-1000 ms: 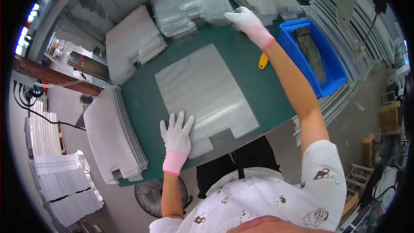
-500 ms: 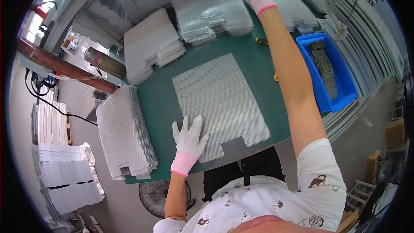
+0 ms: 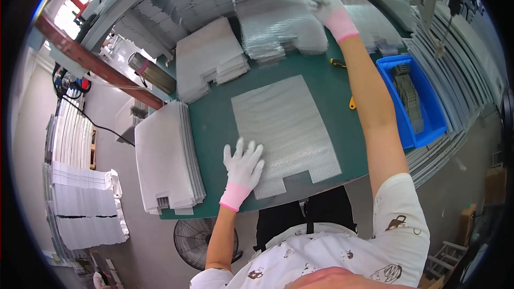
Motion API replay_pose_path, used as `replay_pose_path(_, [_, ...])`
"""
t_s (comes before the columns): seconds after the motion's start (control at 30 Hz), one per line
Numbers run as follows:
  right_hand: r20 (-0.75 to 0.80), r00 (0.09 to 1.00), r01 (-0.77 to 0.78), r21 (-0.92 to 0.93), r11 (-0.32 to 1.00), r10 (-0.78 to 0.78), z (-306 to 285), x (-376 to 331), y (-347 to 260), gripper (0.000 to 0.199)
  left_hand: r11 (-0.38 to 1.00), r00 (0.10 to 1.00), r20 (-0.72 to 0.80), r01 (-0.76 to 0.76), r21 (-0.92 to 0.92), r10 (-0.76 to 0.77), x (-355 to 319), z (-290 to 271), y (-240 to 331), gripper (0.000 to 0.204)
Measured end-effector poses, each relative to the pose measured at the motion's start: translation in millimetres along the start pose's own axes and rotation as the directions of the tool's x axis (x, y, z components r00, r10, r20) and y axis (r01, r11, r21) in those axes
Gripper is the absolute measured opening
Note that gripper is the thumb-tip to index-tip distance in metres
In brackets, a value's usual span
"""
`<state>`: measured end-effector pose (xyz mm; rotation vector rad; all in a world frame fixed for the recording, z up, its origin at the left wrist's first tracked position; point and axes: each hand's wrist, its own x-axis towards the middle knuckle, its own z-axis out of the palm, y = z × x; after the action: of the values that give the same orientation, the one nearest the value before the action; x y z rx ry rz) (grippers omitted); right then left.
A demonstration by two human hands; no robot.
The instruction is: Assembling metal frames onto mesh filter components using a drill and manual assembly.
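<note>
My left hand (image 3: 242, 168), in a white glove with a pink cuff, lies open with spread fingers across the left edge of a silvery mesh sheet (image 3: 289, 128). That sheet is flat on the green tabletop (image 3: 214, 123), its notched edge nearest me. Far out at the upper right, my gloved right hand (image 3: 329, 12) has its fingers curled at the far right corner of a stack of clear, shiny film-like sheets (image 3: 278, 21). Blur hides what is between those fingers.
Mesh sheets are stacked on the left (image 3: 166, 155), with another pale stack (image 3: 209, 53) behind. A metal flask (image 3: 152, 72) stands beside them. At right, a blue bin (image 3: 428, 134) holds small metal parts (image 3: 408, 96). A yellow-and-black tool (image 3: 338, 63) lies by my right forearm.
The view has shifted, so the table sits further right and lower. My right hand stays at the far stack, its fingers now blurred. My left hand remains spread at the mesh sheet's edge.
</note>
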<state>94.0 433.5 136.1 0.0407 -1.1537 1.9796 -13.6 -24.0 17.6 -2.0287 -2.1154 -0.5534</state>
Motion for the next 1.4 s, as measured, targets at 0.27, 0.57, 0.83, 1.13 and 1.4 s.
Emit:
replay_pose_path(0.27, [0.088, 0.964, -0.186, -0.457, 0.87, 0.253, 88.3, -186.5, -17.7, 0.057, 0.381, 0.666, -0.134, 0.24, -0.893, -0.734, 44.8, -70.7, -18.7, 0.054])
replay_pose_path(0.57, [-0.25, 0.891, -0.453, -0.558, 0.696, 0.38, 123.1, -305.8, -21.0, 0.041, 0.686, 0.74, -0.229, 0.396, -0.611, -0.632, 13.9, -22.8, 41.0, 0.033])
replay_pose_path(0.83, [-0.61, 0.773, -0.63, -0.703, 0.33, 0.176, 119.5, -356.0, 27.9, 0.034, 0.742, 0.806, -0.083, 0.491, -0.456, -0.585, -10.2, 5.3, 34.9, 0.05])
replay_pose_path(1.13, [-0.621, 0.765, -0.644, -0.725, 0.244, 0.172, 107.4, -359.7, 48.5, 0.034, 0.747, 0.807, 0.047, 0.565, -0.35, -0.589, -8.6, 14.5, 25.6, 0.052])
replay_pose_path(1.4, [-0.627, 0.766, -0.642, -0.753, 0.141, 0.139, 100.1, -362.8, 61.8, 0.033, 0.768, 0.794, 0.101, 0.606, -0.208, -0.6, -12.3, 30.5, 23.6, 0.052])
